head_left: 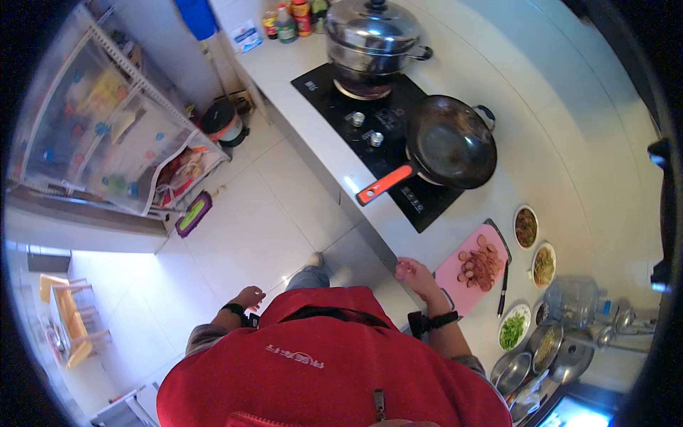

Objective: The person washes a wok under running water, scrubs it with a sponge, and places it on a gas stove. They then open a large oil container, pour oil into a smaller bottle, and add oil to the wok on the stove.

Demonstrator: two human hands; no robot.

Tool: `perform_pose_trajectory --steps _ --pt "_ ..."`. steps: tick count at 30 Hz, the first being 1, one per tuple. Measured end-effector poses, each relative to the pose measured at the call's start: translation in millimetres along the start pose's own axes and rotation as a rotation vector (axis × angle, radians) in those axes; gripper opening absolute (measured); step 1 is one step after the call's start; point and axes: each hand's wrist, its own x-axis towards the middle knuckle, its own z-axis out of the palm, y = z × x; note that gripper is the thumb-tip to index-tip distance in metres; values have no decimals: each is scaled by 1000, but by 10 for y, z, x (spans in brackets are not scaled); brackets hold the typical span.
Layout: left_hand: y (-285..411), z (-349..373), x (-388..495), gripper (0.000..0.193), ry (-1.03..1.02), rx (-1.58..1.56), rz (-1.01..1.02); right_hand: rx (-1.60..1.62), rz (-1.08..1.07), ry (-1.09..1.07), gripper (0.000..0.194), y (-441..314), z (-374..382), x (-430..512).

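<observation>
My left hand (250, 297) hangs beside the red apron, over the tiled floor, with its fingers loosely curled and nothing seen in it. At the counter's edge, left of the cutting board, is my right hand (410, 271), fingers slightly bent, apparently empty. The pink cutting board (452, 296) bears a pile of sliced sausage (483, 264). A knife with a black handle (502, 302) lies along the board's right side. Farther off, a dark wok (451, 141) with an orange handle (385, 184) rests on the black cooktop (395, 120), beside a lidded steel steamer pot (373, 37).
Small dishes of chopped ingredients (526, 227), a plate of chopped greens (513, 326) and steel bowls (510, 371) stand on the right. Sauce bottles (286, 26) are at the far end. A covered rack (117, 133), a bin (224, 124) and a mop head (193, 214) stand across the floor.
</observation>
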Motion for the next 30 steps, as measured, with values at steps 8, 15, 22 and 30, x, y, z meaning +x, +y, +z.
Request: perform_pose_trajectory --steps 8,15,22,30 --pt "-670 -570 120 33 40 -327 -87 742 -104 302 47 -1407 422 950" --pt "-436 -2139 988 27 126 -464 151 924 -179 724 24 -2084 865 1596" --pt "-69 -3216 1682 28 139 -310 108 1003 -79 771 22 -2085 844 1728" --pt "1215 -3063 1839 34 -179 28 240 1127 -38 765 57 -922 1360 917"
